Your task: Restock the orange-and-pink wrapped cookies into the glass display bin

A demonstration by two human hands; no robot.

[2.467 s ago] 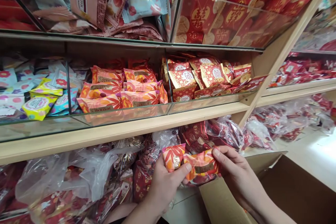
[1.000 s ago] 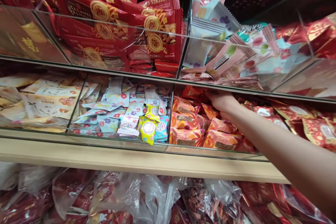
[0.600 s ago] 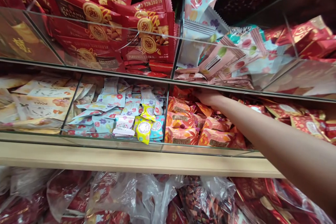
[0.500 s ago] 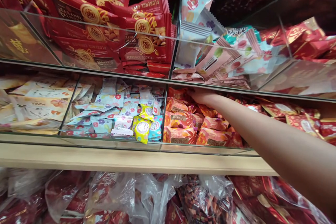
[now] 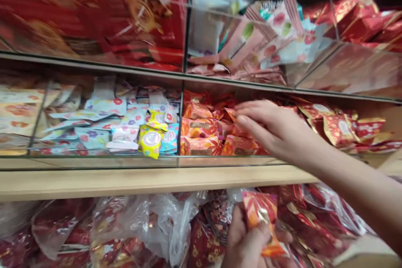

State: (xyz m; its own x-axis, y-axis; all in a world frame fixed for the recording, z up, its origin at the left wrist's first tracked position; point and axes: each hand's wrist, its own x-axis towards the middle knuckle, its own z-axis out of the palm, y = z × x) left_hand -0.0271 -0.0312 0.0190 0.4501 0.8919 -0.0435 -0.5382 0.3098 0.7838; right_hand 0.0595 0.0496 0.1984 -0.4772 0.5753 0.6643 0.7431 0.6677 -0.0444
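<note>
My left hand (image 5: pixel 248 240) is low in the view, its thumb closed over an orange snack packet (image 5: pixel 260 209) with a leaf-like pattern, held upright in front of the bagged goods. Above it, my right hand (image 5: pixel 266 123) stretches in from the right, just in front of the bin of orange snack packets (image 5: pixel 201 127). Its fingers are bent together, and the bright orange corner of another packet shows at their tips; the rest of that packet is hidden behind the hand. More of the same packets lie stacked in rows beside and below the fingers.
A clear front panel (image 5: pixel 103 162) and wooden shelf edge (image 5: pixel 94 182) run below the bins. To the left are floral and yellow packets (image 5: pixel 150 140); red-gold packets (image 5: pixel 341 127) lie right. Above is another shelf of packets (image 5: pixel 245 42). Plastic-bagged goods (image 5: pixel 125 230) fill the level below.
My right hand has drawn back out of the orange bin toward me, an orange corner at its fingertips. My left hand has come into view with an orange packet. The view has shifted right.
</note>
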